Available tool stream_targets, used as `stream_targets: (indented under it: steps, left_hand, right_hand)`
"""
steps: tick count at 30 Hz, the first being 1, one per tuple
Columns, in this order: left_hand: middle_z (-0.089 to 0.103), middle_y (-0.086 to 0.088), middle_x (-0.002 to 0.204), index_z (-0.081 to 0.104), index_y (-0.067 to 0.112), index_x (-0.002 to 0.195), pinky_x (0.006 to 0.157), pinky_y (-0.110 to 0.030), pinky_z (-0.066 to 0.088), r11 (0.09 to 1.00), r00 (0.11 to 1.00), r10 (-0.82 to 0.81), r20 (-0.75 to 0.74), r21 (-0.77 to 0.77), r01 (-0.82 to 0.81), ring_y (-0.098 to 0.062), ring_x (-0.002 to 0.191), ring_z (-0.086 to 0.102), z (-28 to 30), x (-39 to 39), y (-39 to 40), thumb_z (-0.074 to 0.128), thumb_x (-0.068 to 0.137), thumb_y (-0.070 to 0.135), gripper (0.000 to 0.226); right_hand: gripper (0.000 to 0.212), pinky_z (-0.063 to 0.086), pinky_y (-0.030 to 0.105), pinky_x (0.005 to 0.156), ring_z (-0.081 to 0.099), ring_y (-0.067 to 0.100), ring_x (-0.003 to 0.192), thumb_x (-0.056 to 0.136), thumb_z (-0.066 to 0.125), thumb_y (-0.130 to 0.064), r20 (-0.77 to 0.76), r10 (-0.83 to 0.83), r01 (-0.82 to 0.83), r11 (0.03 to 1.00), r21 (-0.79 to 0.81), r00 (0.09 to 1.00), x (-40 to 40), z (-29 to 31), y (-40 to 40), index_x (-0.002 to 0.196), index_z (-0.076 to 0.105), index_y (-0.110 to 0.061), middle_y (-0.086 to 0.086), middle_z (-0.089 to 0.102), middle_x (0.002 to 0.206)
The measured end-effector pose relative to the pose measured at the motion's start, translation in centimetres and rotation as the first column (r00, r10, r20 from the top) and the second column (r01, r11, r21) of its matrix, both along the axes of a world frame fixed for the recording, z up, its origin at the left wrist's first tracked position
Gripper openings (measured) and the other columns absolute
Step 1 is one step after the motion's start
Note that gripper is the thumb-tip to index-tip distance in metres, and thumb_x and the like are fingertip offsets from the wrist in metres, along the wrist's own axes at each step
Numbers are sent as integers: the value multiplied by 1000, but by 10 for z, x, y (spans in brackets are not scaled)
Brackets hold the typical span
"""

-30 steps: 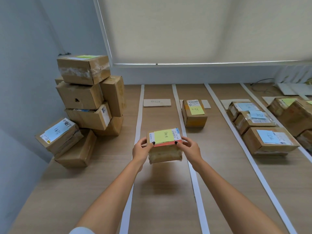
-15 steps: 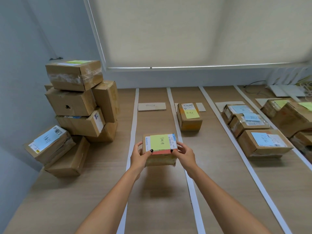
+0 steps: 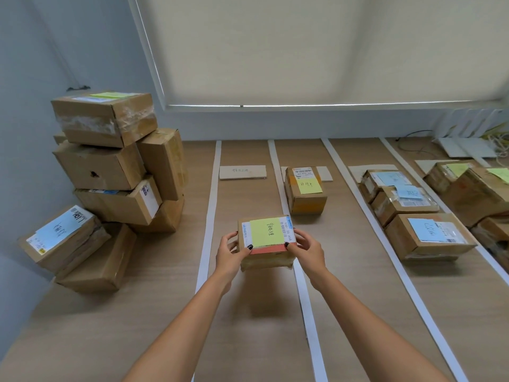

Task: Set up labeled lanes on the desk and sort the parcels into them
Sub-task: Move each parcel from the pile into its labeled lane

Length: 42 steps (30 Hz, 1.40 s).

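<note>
I hold a small cardboard parcel with a yellow-green sticky note and a red strip on top, above the leftmost taped lane. My left hand grips its left side and my right hand its right side. White tape strips divide the wooden desk into lanes. A cardboard label card lies at the far end of the lane under the parcel. In the lane to the right stands a parcel with a yellow note.
A tall pile of unsorted cardboard boxes fills the left of the desk by the wall. Three parcels with blue notes sit in a lane to the right, more boxes beyond. A white blind hangs behind.
The parcel in both hands has stayed over the leftmost lane, drifting slightly left. The camera view has tilted up and shifted a little.
</note>
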State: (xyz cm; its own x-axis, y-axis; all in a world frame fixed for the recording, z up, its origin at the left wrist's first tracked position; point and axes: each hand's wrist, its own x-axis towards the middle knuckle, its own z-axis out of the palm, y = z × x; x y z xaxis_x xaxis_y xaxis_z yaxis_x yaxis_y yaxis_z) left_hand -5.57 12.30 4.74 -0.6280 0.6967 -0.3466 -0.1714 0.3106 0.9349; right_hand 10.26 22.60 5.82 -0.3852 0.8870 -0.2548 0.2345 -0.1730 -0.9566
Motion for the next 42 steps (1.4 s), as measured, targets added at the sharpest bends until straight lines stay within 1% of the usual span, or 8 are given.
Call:
stream_targets:
  steps: [3, 9, 13, 17, 21, 28, 34, 42]
  left_hand:
    - [47, -2, 140, 39, 26, 134, 68, -15, 42, 1000, 1000, -15, -13, -2, 15, -11, 114, 45, -3, -9, 1, 62, 89, 11, 53]
    - [42, -1, 143, 27, 26, 143, 95, -26, 38, 993, 999, -46, -10, -107, 45, -10, 119, 39, -29, -34, -2, 61, 87, 5, 70]
    - [38, -2, 148, 23, 23, 147, 105, -31, 36, 988, 999, -11, -31, -156, 6, -18, 134, 35, -48, -69, 12, 55, 90, 2, 69]
    - [38, -1, 148, 29, 24, 146, 100, -24, 36, 993, 997, -3, -73, -121, -5, -17, 136, 35, -59, -117, 51, 50, 94, 4, 59]
    - [42, -1, 146, 33, 20, 145, 95, -18, 36, 995, 994, 41, -97, -83, -49, -14, 133, 38, -67, -165, 106, 48, 96, 8, 52]
    - [40, -2, 147, 32, 21, 145, 109, -31, 35, 994, 984, 69, -163, -72, -82, -17, 135, 37, -85, -233, 193, 39, 100, 10, 47]
    - [48, -2, 138, 36, 20, 142, 98, -27, 42, 992, 973, 103, -206, -51, -116, -14, 119, 48, -88, -248, 219, 38, 100, 10, 44]
    - [49, -8, 139, 39, 13, 140, 105, -36, 40, 966, 908, 129, -398, -158, -207, -24, 125, 48, -59, -221, 197, 48, 97, 18, 45]
  right_hand:
    - [49, 53, 16, 68, 55, 15, 110, 89, 60, -12, 3, 44, -43, 999, -13, 999, -12, -7, 2, 135, 47, -25, 3, 59, 127]
    - [64, 49, 11, 68, 54, 9, 100, 87, 62, -11, 59, 129, -121, 984, -131, 990, -52, -43, -3, 142, 36, -31, -5, 56, 123]
    - [54, 49, 23, 86, 51, 13, 113, 94, 53, -16, 81, 125, -110, 980, -164, 989, -92, -67, 11, 142, 34, -32, 1, 56, 131]
    - [44, 48, 40, 100, 50, 20, 122, 97, 47, -21, 120, 44, -30, 992, -120, 992, -143, -78, 46, 140, 38, -29, 3, 53, 134]
    - [40, 49, 33, 95, 55, 18, 111, 96, 50, -22, 131, -29, 33, 999, -27, 991, -193, -86, 92, 136, 46, -23, 5, 58, 129]
    - [41, 48, 36, 98, 60, 16, 105, 93, 54, -23, 75, -91, 88, 995, 39, 993, -262, -106, 172, 134, 52, -21, 6, 66, 117]
    - [37, 51, 35, 91, 60, 12, 94, 92, 53, -25, 96, -115, 100, 984, 150, 989, -282, -116, 199, 129, 56, -24, 0, 67, 108]
    - [50, 40, 43, 99, 50, 29, 120, 94, 44, -37, 325, -113, 76, 990, 122, 939, -263, -76, 188, 140, 36, -18, 9, 53, 132]
